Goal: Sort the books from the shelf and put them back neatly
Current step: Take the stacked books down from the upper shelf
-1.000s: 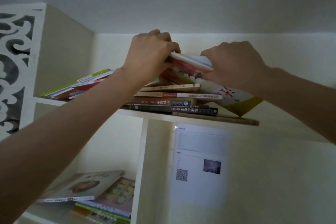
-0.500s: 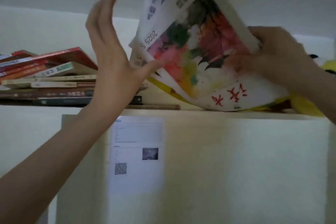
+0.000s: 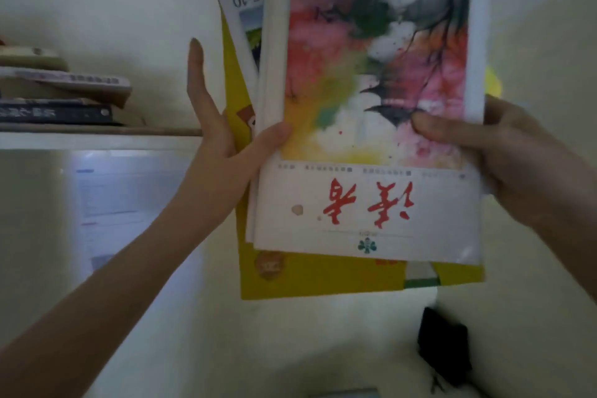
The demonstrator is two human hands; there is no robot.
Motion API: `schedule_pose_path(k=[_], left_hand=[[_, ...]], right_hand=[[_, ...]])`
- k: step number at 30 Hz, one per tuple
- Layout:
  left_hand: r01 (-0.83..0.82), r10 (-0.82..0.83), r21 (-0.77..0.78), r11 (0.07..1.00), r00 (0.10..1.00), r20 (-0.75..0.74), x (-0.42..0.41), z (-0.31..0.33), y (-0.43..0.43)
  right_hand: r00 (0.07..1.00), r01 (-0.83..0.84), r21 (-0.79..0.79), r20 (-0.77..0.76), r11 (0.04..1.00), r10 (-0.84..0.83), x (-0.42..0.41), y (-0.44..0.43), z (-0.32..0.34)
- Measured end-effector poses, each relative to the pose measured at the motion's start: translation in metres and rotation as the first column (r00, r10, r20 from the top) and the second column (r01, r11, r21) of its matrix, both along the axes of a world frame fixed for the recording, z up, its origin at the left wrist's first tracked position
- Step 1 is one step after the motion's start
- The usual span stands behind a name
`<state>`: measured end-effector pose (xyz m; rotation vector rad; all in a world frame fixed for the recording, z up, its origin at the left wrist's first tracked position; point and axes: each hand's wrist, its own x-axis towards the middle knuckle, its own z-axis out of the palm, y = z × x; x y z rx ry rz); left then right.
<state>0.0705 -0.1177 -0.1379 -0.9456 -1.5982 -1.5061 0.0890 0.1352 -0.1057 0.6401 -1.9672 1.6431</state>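
Magazine bundle [image 3: 371,107], covers inverted, held right of the stacked books [image 3: 64,97]. Left hand [image 3: 223,145]: thumb clamps front cover, fingers straight. Right hand [image 3: 517,165]: thumb pinches the bundle's far edge.

Two bare hands show. The left hand [image 3: 219,139] is slender, with long fingers and a short plain nail at one fingertip. Below it the left forearm [image 3: 113,294] is bare to the picture's edge. Behind the right hand [image 3: 517,165] the right wrist [image 3: 575,236] is likewise unsleeved.
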Motion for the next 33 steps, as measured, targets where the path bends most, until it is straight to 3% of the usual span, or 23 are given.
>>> schedule_pose_path(k=[4,10,15,20,25,27,29,31,33], left_hand=[[0.065,-0.055,-0.113,0.992,0.994,0.092,0.005,-0.047,0.02],[0.02,0.111,-0.293,0.956,0.899,0.424,-0.004,-0.154,0.031],[0.095,0.158,-0.336,0.937,0.742,0.651,-0.023,-0.248,0.031],[0.141,0.287,-0.432,0.891,0.563,0.775,-0.056,-0.347,0.04],[0.269,0.382,-0.507,0.819,0.404,0.831,-0.071,-0.433,0.063],[0.25,0.405,-0.52,0.817,0.393,0.825,-0.073,-0.452,0.067],[0.245,0.472,-0.596,0.765,0.417,0.777,-0.078,-0.461,0.068],[0.265,0.515,-0.635,0.725,0.404,0.756,-0.078,-0.46,0.069],[0.138,0.42,-0.477,0.868,0.31,0.853,-0.08,-0.459,0.07]], right_hand=[[0.989,0.073,-0.038,0.133,0.997,-0.068,0.0,0.016,-0.073],[0.929,0.099,-0.072,0.365,0.993,-0.066,0.001,0.029,-0.181],[0.78,0.169,-0.04,0.616,0.985,-0.108,-0.018,0.028,-0.278],[0.641,0.201,-0.002,0.757,0.98,-0.129,-0.05,0.022,-0.362],[0.453,0.12,0.24,0.85,0.963,-0.268,-0.077,0.029,-0.443],[0.421,0.094,0.438,0.796,0.894,-0.434,-0.085,0.031,-0.459],[0.496,0.031,0.752,0.561,0.659,-0.663,-0.091,0.032,-0.468],[0.587,0.073,0.825,0.419,0.561,-0.693,-0.091,0.031,-0.47],[0.672,0.133,0.813,0.346,0.566,-0.655,-0.091,0.03,-0.471]])
